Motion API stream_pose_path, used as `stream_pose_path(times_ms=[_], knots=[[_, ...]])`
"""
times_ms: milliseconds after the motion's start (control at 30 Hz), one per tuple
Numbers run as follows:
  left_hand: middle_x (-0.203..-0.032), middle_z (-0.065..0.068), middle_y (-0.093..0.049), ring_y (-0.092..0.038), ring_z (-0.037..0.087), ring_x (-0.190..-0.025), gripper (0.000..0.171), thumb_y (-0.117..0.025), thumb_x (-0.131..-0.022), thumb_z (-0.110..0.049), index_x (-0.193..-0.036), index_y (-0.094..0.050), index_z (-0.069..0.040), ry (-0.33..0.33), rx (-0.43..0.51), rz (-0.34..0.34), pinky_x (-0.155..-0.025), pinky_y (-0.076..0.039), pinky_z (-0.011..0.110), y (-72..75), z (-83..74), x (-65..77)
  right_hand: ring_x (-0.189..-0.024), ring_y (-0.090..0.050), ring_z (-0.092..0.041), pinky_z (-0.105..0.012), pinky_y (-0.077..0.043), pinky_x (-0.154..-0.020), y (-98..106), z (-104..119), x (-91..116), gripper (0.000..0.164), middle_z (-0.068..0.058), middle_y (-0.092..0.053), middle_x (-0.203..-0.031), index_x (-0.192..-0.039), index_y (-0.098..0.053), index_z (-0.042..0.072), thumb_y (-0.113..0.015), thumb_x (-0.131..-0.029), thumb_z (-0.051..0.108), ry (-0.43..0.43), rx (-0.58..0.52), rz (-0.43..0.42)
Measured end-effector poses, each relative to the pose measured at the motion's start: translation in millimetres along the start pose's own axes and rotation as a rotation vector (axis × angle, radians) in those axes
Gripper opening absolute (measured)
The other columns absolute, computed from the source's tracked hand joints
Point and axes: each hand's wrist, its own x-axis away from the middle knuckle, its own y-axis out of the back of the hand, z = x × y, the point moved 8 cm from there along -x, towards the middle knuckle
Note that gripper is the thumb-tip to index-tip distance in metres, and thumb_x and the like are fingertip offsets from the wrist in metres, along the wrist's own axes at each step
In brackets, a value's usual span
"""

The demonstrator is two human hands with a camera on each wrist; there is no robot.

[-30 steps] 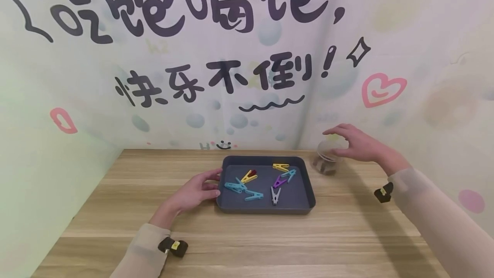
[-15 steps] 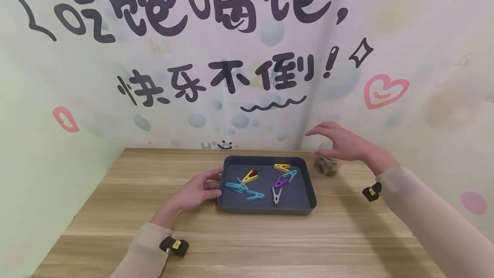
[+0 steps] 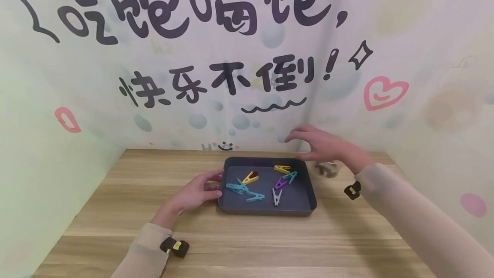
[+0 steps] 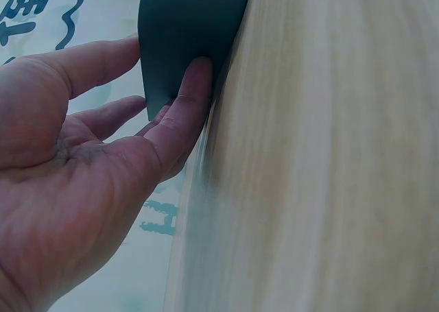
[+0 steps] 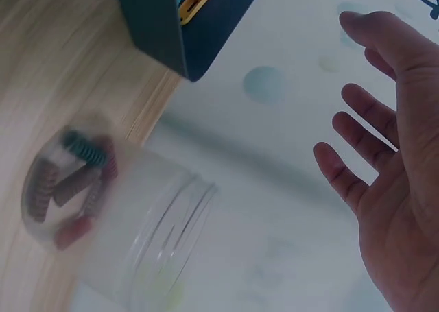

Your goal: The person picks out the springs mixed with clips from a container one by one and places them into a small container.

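A dark grey rectangular tray [image 3: 266, 212] holds several small clothespins, among them a purple clothespin [image 3: 281, 182], a grey clothespin [image 3: 276, 197], a yellow clothespin [image 3: 282, 168] and a light blue clothespin [image 3: 255, 196]. At its left end my left hand [image 3: 197, 190] touches the outer wall with loosely extended fingers [image 4: 186, 106]. Above the tray's back right corner hovers my right hand [image 3: 322, 144], fingers spread and relaxed, holding nothing. Just right of the tray stands a clear jar [image 5: 154, 216], partly hidden behind the right hand and forearm in the head view.
Inside the jar lie several ribbed, coil-like pieces [image 5: 75, 185] in teal, red and greyish tones. The wooden table [image 3: 247, 243] reaches back to a printed cloth wall [image 3: 185, 128] with black lettering. Each wrist carries a small black camera [image 3: 175, 247].
My right hand has moved left, away from above the jar to the tray's back right corner. My left hand stays at the tray's left wall, and the clothespins lie as before.
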Motion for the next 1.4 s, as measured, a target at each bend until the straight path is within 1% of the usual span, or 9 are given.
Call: stream_pose_path(times_ms=[133, 233, 367, 533, 700, 967, 1167, 1333, 1400], knots=[[-0.152, 0.032, -0.045, -0.053, 0.049, -0.137, 0.069, -0.064, -0.103, 0.003, -0.162, -0.030, 0.009, 0.000, -0.005, -0.004, -0.106, -0.055, 0.043, 0.4, 0.2, 0.8, -0.128, -0.053, -0.028, -0.050, -0.046, -0.111, -5.3, 10.3, -13.8, 0.045, -0.006, -0.062, -0.137, -0.134, -0.069, 0.018, -0.084, -0.091, 0.025, 0.044, 0.012, 0.011], [-0.152, 0.032, -0.045, -0.054, 0.049, -0.137, 0.069, -0.065, -0.103, 0.002, -0.162, -0.030, 0.008, 0.001, -0.008, -0.003, -0.106, -0.056, 0.043, 0.6, 1.0, 0.7, -0.130, -0.052, -0.028, -0.049, -0.045, -0.113, -10.1, 17.0, -22.5, 0.043, -0.005, -0.061, -0.138, -0.131, -0.070, 0.020, -0.084, -0.091, 0.027, 0.049, 0.017, 0.033], [-0.152, 0.032, -0.045, -0.055, 0.048, -0.136, 0.070, -0.066, -0.103, 0.002, -0.162, -0.030, 0.008, -0.001, -0.004, 0.000, -0.105, -0.056, 0.043, 0.7, 1.5, 0.1, -0.131, -0.052, -0.030, -0.050, -0.045, -0.113, -17.1, 25.7, -33.2, 0.039, -0.008, -0.061, -0.139, -0.127, -0.072, 0.020, -0.084, -0.091, 0.026, 0.062, 0.026, 0.060], [-0.151, 0.032, -0.045, -0.054, 0.049, -0.136, 0.069, -0.064, -0.103, 0.003, -0.162, -0.030, 0.009, -0.009, -0.001, 0.001, -0.105, -0.056, 0.043, 0.7, 1.8, -0.3, -0.129, -0.054, -0.031, -0.049, -0.048, -0.111, -29.0, 35.2, -47.5, 0.035, -0.010, -0.062, -0.136, -0.124, -0.073, 0.019, -0.084, -0.091, 0.025, 0.091, 0.052, 0.092], [-0.152, 0.031, -0.046, -0.055, 0.047, -0.136, 0.069, -0.065, -0.103, 0.003, -0.163, -0.030, 0.008, 0.004, -0.009, -0.004, -0.105, -0.056, 0.041, 1.5, 3.6, -0.6, -0.126, -0.055, -0.027, -0.044, -0.050, -0.109, -44.7, 40.2, -58.7, 0.033, -0.008, -0.063, -0.135, -0.123, -0.074, 0.019, -0.085, -0.092, 0.026, 0.090, 0.085, 0.138], [-0.152, 0.031, -0.046, -0.056, 0.046, -0.135, 0.069, -0.065, -0.103, 0.002, -0.163, -0.030, 0.007, -0.005, -0.010, -0.002, -0.104, -0.056, 0.042, 1.7, 3.8, -1.1, -0.123, -0.056, -0.025, -0.043, -0.051, -0.107, -66.8, 51.3, -72.9, 0.031, -0.006, -0.062, -0.136, -0.123, -0.076, 0.018, -0.083, -0.093, 0.025, 0.097, 0.077, 0.209], [-0.152, 0.031, -0.046, -0.056, 0.047, -0.135, 0.069, -0.064, -0.103, 0.003, -0.163, -0.029, 0.008, -0.006, 0.002, 0.001, -0.104, -0.057, 0.041, 1.7, 3.3, -0.8, -0.125, -0.054, -0.025, -0.042, -0.051, -0.107, -79.9, 54.1, -83.2, 0.026, -0.005, -0.061, -0.139, -0.119, -0.076, 0.021, -0.083, -0.094, 0.024, 0.095, 0.084, 0.244], [-0.152, 0.031, -0.046, -0.056, 0.047, -0.135, 0.069, -0.065, -0.103, 0.003, -0.163, -0.030, 0.008, -0.002, -0.007, -0.005, -0.104, -0.057, 0.042, 1.5, 1.8, -0.6, -0.127, -0.053, -0.025, -0.042, -0.051, -0.108, -90.7, 52.0, -90.2, 0.021, -0.004, -0.061, -0.139, -0.113, -0.077, 0.026, -0.084, -0.093, 0.025, 0.089, 0.105, 0.259], [-0.151, 0.031, -0.046, -0.057, 0.046, -0.134, 0.069, -0.065, -0.103, 0.002, -0.162, -0.031, 0.008, 0.001, -0.014, -0.008, -0.104, -0.057, 0.043, 1.6, 1.6, -0.6, -0.128, -0.052, -0.023, -0.041, -0.050, -0.108, -95.5, 50.8, -91.9, 0.020, -0.001, -0.061, -0.139, -0.112, -0.077, 0.029, -0.084, -0.093, 0.026, 0.084, 0.120, 0.273]])
